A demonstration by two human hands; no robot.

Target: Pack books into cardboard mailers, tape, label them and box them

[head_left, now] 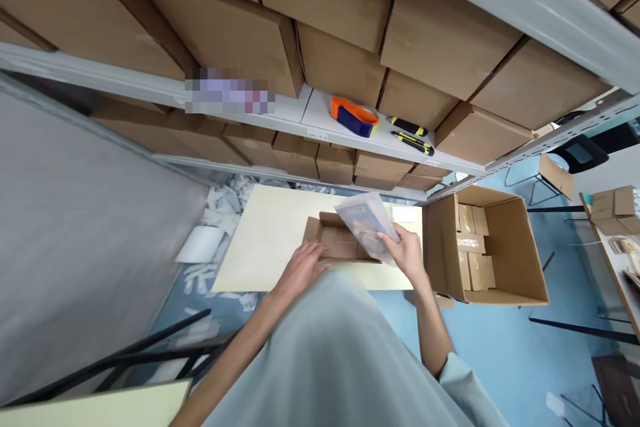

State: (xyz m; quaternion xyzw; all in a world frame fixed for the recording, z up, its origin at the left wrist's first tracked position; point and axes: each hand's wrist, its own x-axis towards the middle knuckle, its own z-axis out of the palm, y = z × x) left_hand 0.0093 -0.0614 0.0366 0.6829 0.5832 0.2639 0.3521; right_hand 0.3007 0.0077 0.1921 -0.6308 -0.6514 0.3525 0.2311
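Observation:
On a cream table [255, 240] lies a small open cardboard box [336, 240]. My right hand [406, 250] grips a flat, translucent packet [366, 219] by its right edge, with a printed picture showing on it. The packet is tilted above the right part of the box and hides some of its inside. At the box's left front edge rests my left hand [306, 263], fingers spread and holding nothing. A small white slip [407, 214] lies at the table's back right.
Cardboard boxes [340, 60] fill the shelf ahead. An orange-and-blue tape dispenser [354, 117] and two cutters [411, 143] lie on its edge. A large open carton [515, 247] with smaller boxes inside stands right. White scraps [223, 207] lie left of the table.

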